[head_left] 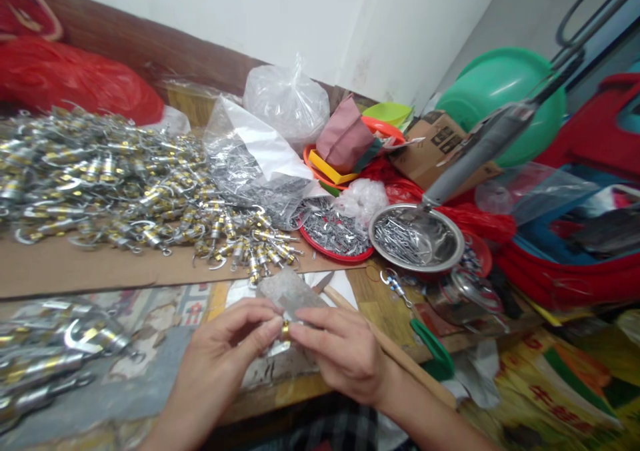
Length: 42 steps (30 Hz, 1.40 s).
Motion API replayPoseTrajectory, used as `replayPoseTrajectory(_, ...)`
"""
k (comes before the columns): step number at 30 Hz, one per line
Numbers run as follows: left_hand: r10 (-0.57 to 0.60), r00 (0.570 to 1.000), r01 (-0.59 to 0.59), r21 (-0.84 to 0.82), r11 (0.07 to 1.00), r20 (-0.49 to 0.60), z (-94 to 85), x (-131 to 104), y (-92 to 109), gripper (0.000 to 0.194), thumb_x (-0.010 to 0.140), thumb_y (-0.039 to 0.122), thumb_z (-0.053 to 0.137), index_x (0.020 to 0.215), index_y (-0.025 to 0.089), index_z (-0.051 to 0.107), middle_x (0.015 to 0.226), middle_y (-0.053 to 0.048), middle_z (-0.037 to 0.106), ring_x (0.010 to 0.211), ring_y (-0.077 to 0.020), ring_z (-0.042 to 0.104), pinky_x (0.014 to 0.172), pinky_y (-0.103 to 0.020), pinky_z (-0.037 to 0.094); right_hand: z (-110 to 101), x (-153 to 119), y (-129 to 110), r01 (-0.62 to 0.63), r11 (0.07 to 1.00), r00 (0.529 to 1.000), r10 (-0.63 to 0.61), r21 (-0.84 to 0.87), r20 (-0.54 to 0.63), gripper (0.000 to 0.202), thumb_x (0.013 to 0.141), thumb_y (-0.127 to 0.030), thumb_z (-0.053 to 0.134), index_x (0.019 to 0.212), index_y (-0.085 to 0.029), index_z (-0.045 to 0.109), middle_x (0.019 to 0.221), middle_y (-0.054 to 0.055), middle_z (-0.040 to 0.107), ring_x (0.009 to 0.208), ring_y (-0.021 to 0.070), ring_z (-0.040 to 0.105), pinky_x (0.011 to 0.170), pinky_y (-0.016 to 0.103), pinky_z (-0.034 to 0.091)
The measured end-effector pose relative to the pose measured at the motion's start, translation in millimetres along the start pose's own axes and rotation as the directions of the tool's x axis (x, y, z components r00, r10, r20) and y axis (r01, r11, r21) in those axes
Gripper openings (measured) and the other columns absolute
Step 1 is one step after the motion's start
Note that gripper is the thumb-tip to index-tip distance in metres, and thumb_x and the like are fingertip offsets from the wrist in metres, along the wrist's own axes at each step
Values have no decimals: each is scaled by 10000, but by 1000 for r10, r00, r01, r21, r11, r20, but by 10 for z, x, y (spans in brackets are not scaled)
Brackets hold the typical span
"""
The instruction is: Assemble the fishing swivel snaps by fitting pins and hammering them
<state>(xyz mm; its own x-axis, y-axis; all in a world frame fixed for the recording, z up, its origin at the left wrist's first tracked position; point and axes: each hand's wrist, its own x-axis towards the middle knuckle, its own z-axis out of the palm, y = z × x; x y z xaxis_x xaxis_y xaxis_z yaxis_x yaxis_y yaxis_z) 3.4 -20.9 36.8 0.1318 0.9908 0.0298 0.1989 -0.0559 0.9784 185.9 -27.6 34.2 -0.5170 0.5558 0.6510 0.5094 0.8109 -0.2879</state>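
Observation:
Near the table's front edge, my left hand (233,344) and my right hand (343,351) meet at the fingertips around a small brass-coloured fitting (286,331). The fingers of both are pinched on it. Just behind them lies a grey metal block (290,291) on white paper, beside a knife-like blade (324,281). A wooden handle (390,344) runs diagonally behind my right wrist. A large heap of silver and brass hook assemblies (120,171) spreads over cardboard at the left and centre; more of them (55,357) lie at the front left.
A red tray of small metal pieces (336,231) and a steel bowl of pins (415,237) stand behind my right hand. A grey-handled metal lever (480,144) slants above the bowl. Plastic bags (285,101), a green basin (505,97) and a green-handled tool (433,351) are around.

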Motion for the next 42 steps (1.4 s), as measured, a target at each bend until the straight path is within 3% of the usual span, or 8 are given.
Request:
replayPoseTrajectory(8, -241, 968, 250, -372, 894, 70, 117, -62, -130, 570, 591, 290, 721, 1112, 205, 506, 877, -30, 689, 856, -193, 636, 743, -258, 517, 8, 63, -25, -356, 896, 934, 346, 266, 84, 126, 747, -211, 614, 819, -155, 701, 718, 53, 688, 639, 128, 631, 587, 205, 510)
replayPoseTrajectory(11, -259, 958, 285, -404, 869, 120, 139, -47, -125, 637, 627, 288, 696, 1185, 200, 403, 852, -31, 682, 829, -183, 647, 756, -263, 510, -85, 136, 342, -487, 873, 869, 482, 23, 111, 138, 779, -231, 580, 830, -180, 698, 800, 30, 695, 735, 121, 633, 684, 201, 495)
replayPoseTrajectory(14, -270, 951, 308, -411, 858, 150, 151, -18, -95, 685, 620, 291, 695, 1210, 196, 359, 791, -18, 677, 782, -183, 659, 738, -268, 504, -145, 209, 909, -642, 670, 728, 686, -372, -22, 225, 808, -160, 507, 975, -184, 656, 994, 64, 665, 912, 169, 607, 822, 270, 451)
replayPoseTrajectory(21, -294, 933, 351, -349, 869, 208, 146, 69, -50, 732, 602, 286, 693, 1215, 178, 308, 668, 25, 634, 660, -184, 664, 611, -257, 485, -15, 278, 1591, -691, 556, 646, 762, -463, -48, 339, 678, -20, 539, 949, -188, 655, 883, 111, 670, 931, 278, 592, 826, 389, 415)
replayPoseTrajectory(27, -363, 905, 424, -406, 809, 223, 97, 122, -129, 809, 535, 214, 747, 1209, 201, 300, 682, 30, 634, 667, -179, 649, 631, -271, 496, -91, 228, 1521, -730, 612, 661, 746, -304, -85, 213, 751, -115, 515, 899, -153, 664, 951, 98, 653, 930, 215, 590, 827, 316, 433)
replayPoseTrajectory(31, -354, 903, 430, -465, 774, 244, 88, 125, -170, 858, 515, 168, 755, 1229, 208, 281, 697, 14, 663, 667, -186, 653, 631, -284, 502, -82, 184, 1039, -734, 671, 676, 736, -106, -26, 185, 767, -249, 555, 871, -135, 658, 770, 48, 690, 693, 158, 642, 639, 261, 503)
replayPoseTrajectory(36, -358, 902, 432, -478, 765, 242, 92, 122, -172, 851, 518, 146, 747, 1234, 200, 290, 663, 22, 660, 634, -168, 640, 607, -268, 495, 71, 127, 278, -524, 815, 849, 521, 248, 84, 107, 729, -157, 601, 780, -193, 687, 730, 22, 693, 665, 134, 631, 633, 250, 499)
replayPoseTrajectory(42, -315, 916, 401, -504, 765, 249, 96, 109, -194, 824, 540, 143, 731, 1236, 197, 293, 644, 34, 646, 602, -146, 620, 567, -242, 470, 135, 33, 74, -262, 957, 965, 257, 127, 54, 194, 801, -79, 487, 816, -153, 666, 747, 48, 669, 697, 140, 591, 660, 271, 457)
